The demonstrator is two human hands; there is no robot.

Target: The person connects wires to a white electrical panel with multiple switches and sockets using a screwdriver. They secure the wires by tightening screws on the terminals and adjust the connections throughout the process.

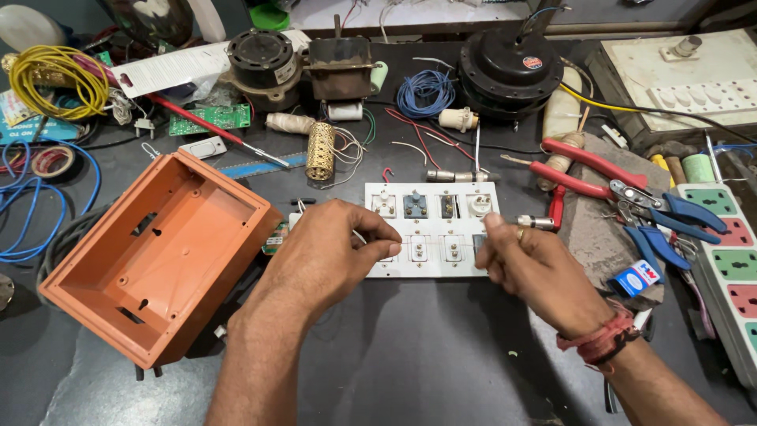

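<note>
While both hands meet over the white switch plate (430,229), the left hand (327,244) has its fingers pinched narrow on what looks like a thin wire at the plate's left edge; the wire itself is too fine to make out clearly. On the other side, the right hand (532,264) is loosely curled with thumb and fingertips closed together at the plate's right edge, a ring on 1 finger and red thread at the wrist; whether it grips anything I cannot tell. Lying flat on the dark counter (410,355), the plate carries 2 rows of sockets and switches. Just left of the left forearm sits an open orange box (158,256), tilted, hollow side up. Red-handled pliers (587,170) and blue-handled pliers (670,217) rest to the right, near a green and pink extension board (729,260). Behind the plate lie a blue wire coil (426,91), a black motor (509,71) and a yellow wire coil (55,79).
</note>
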